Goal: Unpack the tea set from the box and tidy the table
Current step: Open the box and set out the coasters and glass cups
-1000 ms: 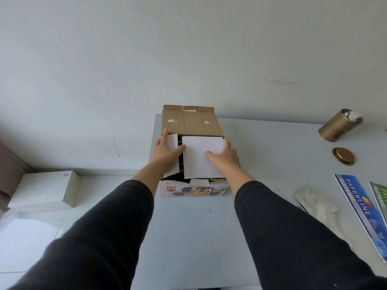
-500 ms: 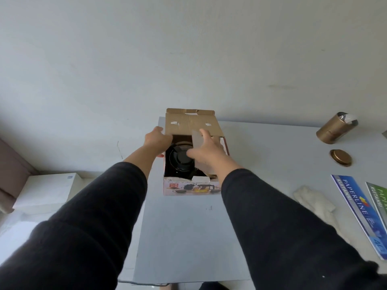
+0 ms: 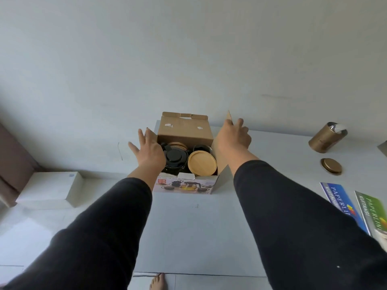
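The box (image 3: 185, 186) sits on the table (image 3: 196, 233) between the two hands, and its top is open. The left hand (image 3: 149, 152) is at the left side of the box with its fingers spread out straight, and it holds nothing. It covers the left edge of the box, so I cannot tell if it touches the flap there. The right hand (image 3: 234, 136) is at the right side, and its fingers are up against the right flap (image 3: 222, 164), which stands up and leans out. Its fingers look mostly straight, but I cannot tell if the thumb pinches the flap. The back flap (image 3: 185, 130) stands up behind the hands. Inside the box, between the hands, is the tea set: a black teapot (image 3: 176, 159) close to the left hand, a round wooden lid (image 3: 202, 163) close to the right hand, and more dark pieces behind them that are hard to make out. A small white card (image 3: 186, 175) lies at the front edge. Far off to the right of the right hand, a gold can (image 3: 326, 138) lies tipped on the table, with its gold lid (image 3: 331, 165) just in front of it. Nearer the right sleeve are a blue packet (image 3: 341, 203) and a green packet (image 3: 374, 212). Off to the left of the left hand, down low beside the table, is a white box (image 3: 50, 188). A bare foot (image 3: 158, 281) shows at the near end of the table.
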`<action>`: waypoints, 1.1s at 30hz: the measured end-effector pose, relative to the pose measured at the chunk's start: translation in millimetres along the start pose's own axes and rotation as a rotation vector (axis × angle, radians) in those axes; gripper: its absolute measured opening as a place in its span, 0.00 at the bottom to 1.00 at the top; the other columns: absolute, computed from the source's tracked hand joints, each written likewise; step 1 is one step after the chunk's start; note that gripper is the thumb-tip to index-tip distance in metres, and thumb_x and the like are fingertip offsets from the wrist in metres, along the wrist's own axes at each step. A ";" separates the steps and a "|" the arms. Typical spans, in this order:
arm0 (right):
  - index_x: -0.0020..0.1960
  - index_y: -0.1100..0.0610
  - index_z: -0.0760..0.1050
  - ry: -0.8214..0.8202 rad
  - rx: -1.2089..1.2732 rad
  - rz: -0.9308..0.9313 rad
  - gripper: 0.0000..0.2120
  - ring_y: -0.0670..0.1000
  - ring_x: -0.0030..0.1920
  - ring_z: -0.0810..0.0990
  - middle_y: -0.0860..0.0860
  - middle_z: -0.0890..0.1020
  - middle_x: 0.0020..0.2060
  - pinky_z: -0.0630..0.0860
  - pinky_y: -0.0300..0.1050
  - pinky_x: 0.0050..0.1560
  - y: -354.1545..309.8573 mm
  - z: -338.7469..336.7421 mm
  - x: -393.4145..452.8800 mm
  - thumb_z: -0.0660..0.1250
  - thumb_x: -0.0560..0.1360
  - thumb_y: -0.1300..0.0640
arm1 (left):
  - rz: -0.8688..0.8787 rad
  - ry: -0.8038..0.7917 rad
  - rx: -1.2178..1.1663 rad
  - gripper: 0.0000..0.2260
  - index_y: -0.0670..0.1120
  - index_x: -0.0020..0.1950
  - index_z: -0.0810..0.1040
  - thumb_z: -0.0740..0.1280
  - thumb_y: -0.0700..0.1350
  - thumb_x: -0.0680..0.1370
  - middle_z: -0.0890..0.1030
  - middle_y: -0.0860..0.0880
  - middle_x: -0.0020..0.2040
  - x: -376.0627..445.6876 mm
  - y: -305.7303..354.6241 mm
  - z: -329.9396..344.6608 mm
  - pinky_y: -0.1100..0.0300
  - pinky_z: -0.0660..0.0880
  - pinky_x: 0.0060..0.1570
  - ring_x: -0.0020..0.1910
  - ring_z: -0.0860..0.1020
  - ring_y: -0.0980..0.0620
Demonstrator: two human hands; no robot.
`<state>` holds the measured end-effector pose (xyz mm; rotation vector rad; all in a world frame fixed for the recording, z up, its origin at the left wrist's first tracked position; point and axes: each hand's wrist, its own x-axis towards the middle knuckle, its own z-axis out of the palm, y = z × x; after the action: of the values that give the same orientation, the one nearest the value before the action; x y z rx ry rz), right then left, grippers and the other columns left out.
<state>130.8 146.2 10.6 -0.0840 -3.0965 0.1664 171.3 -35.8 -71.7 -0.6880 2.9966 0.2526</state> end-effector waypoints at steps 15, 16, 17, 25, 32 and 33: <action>0.77 0.58 0.51 -0.510 0.301 0.145 0.28 0.60 0.71 0.65 0.58 0.61 0.74 0.60 0.60 0.71 46.0 76.3 -47.4 0.51 0.81 0.46 | -0.067 -0.124 -0.297 0.24 0.42 0.74 0.59 0.56 0.48 0.80 0.62 0.41 0.71 -38.8 0.8 37.2 0.46 0.65 0.69 0.71 0.62 0.41; 0.77 0.57 0.49 -0.544 0.387 0.136 0.28 0.60 0.68 0.68 0.59 0.64 0.73 0.64 0.56 0.69 45.2 76.4 -48.6 0.51 0.81 0.48 | -0.063 -0.130 -0.291 0.24 0.43 0.74 0.58 0.57 0.48 0.80 0.63 0.41 0.71 -38.9 0.0 36.2 0.45 0.66 0.68 0.71 0.63 0.41; 0.78 0.56 0.46 -0.568 0.426 0.112 0.29 0.61 0.68 0.69 0.59 0.65 0.72 0.66 0.53 0.67 44.2 76.2 -49.5 0.52 0.82 0.48 | -0.060 -0.139 -0.282 0.24 0.43 0.74 0.58 0.57 0.49 0.80 0.62 0.41 0.71 -38.8 -0.2 34.9 0.45 0.67 0.67 0.71 0.63 0.41; 0.77 0.57 0.54 -0.314 0.282 -0.218 0.33 0.58 0.71 0.64 0.57 0.63 0.73 0.66 0.51 0.66 30.3 67.8 -30.0 0.61 0.78 0.46 | 0.010 0.030 -0.142 0.23 0.45 0.75 0.61 0.56 0.50 0.80 0.64 0.47 0.74 -20.4 7.9 13.8 0.43 0.57 0.71 0.76 0.57 0.47; 0.77 0.53 0.52 -0.366 0.233 -0.321 0.47 0.57 0.72 0.62 0.57 0.59 0.72 0.67 0.50 0.65 8.5 70.3 -10.4 0.73 0.68 0.42 | 0.122 0.032 -0.160 0.16 0.44 0.65 0.74 0.58 0.48 0.80 0.77 0.43 0.61 20.0 26.3 5.0 0.51 0.74 0.55 0.59 0.75 0.43; 0.77 0.52 0.50 -0.398 0.220 -0.308 0.49 0.58 0.72 0.60 0.57 0.58 0.73 0.66 0.52 0.66 5.3 74.0 -7.3 0.74 0.67 0.41 | 0.142 0.027 -0.149 0.16 0.44 0.64 0.74 0.58 0.48 0.80 0.77 0.43 0.60 25.8 28.3 5.9 0.51 0.75 0.53 0.58 0.76 0.43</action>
<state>135.2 143.2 -63.7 0.4885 -3.3929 0.5720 135.8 -20.7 -75.8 -0.4925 3.0799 0.4820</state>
